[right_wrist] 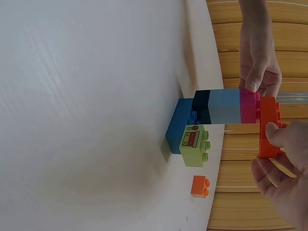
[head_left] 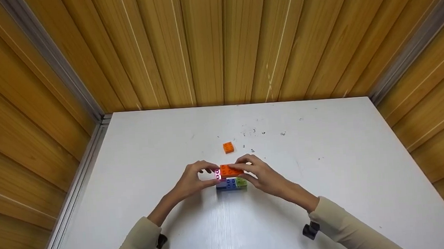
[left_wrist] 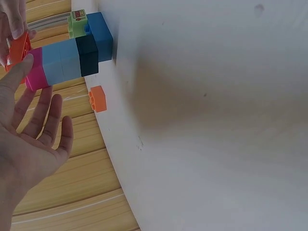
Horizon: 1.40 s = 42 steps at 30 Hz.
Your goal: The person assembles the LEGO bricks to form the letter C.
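A tower of building bricks stands on the table: a blue brick (right_wrist: 179, 126) at the base, then a dark brick (left_wrist: 87, 55), light blue bricks (right_wrist: 224, 106) and a pink brick (right_wrist: 248, 106). My left hand (head_left: 193, 182) pinches the pink brick between thumb and fingers. Over the pink brick lies a long orange brick (head_left: 229, 171), overhanging to the right; my right hand (head_left: 264, 176) grips its free end. Some pink studs show below it in the right wrist view, so I cannot tell whether it is fully seated. A light green brick (right_wrist: 194, 147) with a printed picture sits on the blue base.
A small orange brick (head_left: 228, 147) lies on the white table (head_left: 148, 137) beyond the tower. Dark marks (head_left: 250, 132) dot the surface behind it. Wooden-looking panels (head_left: 200, 44) surround the table's back and sides.
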Tool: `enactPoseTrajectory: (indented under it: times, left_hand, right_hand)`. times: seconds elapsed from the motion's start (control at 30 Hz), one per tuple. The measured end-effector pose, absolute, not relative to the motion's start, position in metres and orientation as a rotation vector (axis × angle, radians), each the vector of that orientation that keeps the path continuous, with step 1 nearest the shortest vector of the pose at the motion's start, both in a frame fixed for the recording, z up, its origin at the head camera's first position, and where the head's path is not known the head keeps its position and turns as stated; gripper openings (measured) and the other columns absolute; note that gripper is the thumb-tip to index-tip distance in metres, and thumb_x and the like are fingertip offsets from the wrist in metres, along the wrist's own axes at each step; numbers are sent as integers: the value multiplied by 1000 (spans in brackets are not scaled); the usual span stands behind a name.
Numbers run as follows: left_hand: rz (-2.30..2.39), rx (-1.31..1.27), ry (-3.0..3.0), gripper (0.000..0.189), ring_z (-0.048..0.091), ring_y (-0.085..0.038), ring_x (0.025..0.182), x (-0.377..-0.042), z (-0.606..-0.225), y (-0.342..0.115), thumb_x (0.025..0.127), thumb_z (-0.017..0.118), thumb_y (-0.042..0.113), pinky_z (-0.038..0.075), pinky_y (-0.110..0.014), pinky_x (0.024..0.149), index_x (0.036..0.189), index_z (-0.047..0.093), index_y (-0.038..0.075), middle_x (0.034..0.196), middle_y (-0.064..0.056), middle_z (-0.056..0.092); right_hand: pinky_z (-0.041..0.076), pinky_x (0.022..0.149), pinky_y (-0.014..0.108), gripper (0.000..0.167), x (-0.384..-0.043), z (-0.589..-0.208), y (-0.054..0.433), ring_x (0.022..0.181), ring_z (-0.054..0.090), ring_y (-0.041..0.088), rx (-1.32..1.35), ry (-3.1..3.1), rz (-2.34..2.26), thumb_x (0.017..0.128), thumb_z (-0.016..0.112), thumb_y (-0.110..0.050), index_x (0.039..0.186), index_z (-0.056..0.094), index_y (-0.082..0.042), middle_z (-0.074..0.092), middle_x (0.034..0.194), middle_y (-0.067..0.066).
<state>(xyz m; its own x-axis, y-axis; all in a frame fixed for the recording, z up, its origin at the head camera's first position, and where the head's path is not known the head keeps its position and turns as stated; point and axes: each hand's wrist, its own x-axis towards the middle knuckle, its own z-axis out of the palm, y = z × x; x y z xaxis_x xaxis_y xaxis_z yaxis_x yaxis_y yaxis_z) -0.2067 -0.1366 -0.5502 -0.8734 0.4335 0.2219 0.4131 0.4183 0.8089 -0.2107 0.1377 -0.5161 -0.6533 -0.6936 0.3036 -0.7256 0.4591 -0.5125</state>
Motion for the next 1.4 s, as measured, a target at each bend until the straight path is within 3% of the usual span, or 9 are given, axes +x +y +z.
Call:
enactPoseTrajectory:
  times: [0.47,0.8,1.2,1.4]
  left_hand:
    - [1470,769,2644,36,68,-33,100,-205,-550,-135,86,83,24,54,-49,88,117,74,8,108,-7,77]
    - [1512,752,2620,36,68,-32,100,-206,-552,-134,86,83,23,53,-56,89,117,74,8,109,-8,76]
    - [1505,725,2642,35,67,-28,99,-205,-549,-133,86,83,20,54,-56,89,117,74,7,108,-8,76]
    - [1474,744,2645,35,67,-32,101,-204,-548,-134,86,83,19,53,-56,90,117,74,8,107,-8,76]
  right_hand:
    - [58,86,34,51,-220,-505,140,103,61,23,1479,-2595,746,90,77,-7,139,65,-17,62,120,13]
    - [58,81,34,55,-221,-507,140,98,61,23,1543,-2469,588,85,82,-7,137,65,-17,62,115,13]
    - [59,83,30,53,-219,-504,134,98,62,21,1510,-2472,413,86,82,-9,136,66,-17,61,114,10]
    - [59,78,26,53,-214,-500,133,93,64,17,1488,-2497,361,87,81,-13,137,65,-18,64,113,8]
